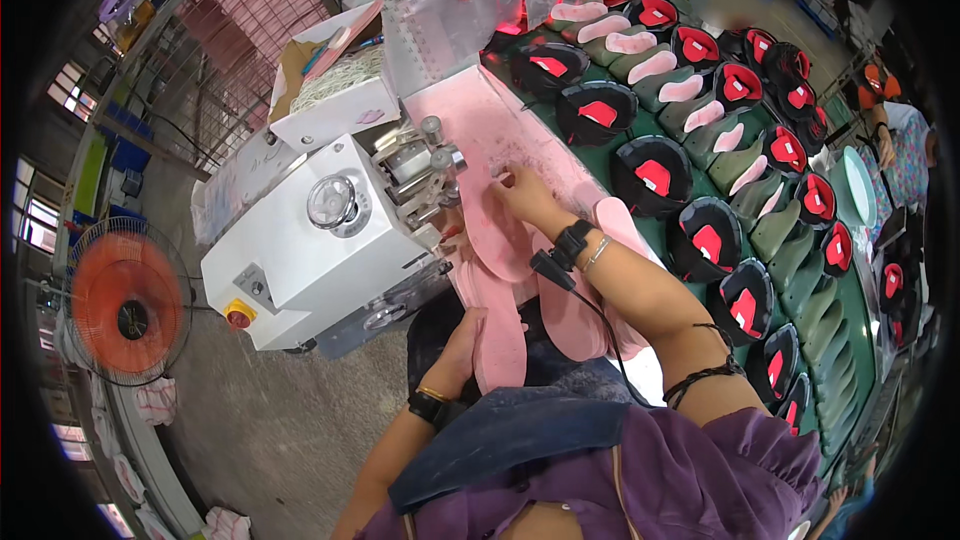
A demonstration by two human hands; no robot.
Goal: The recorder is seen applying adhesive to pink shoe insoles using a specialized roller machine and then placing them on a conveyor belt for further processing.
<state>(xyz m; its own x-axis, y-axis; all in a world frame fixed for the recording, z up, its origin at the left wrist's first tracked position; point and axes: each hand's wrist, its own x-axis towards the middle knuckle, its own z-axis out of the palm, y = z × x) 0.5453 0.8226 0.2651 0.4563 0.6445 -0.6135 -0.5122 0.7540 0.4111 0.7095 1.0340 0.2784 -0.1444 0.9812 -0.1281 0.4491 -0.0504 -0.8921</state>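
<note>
While the right hand (pixel 527 197) pinches the edge of a pink insole (pixel 492 235) between thumb and fingers, the left hand (pixel 458 345) is clamped on the side of a pink stack (pixel 496 335), thumb on top, other fingers mostly hidden underneath. That insole's sitting right by the metal rollers (pixel 440 160) of a chunky white machine (pixel 300 235), lower end overlapping the pile; can't tell from here if it's actually touching the rollers. Another bunch of insoles (pixel 568 315) is just under the right forearm, and there's loads of black uppers (pixel 652 180) with red insides further right. Big orange fan (pixel 130 305) off to the left, too.
</note>
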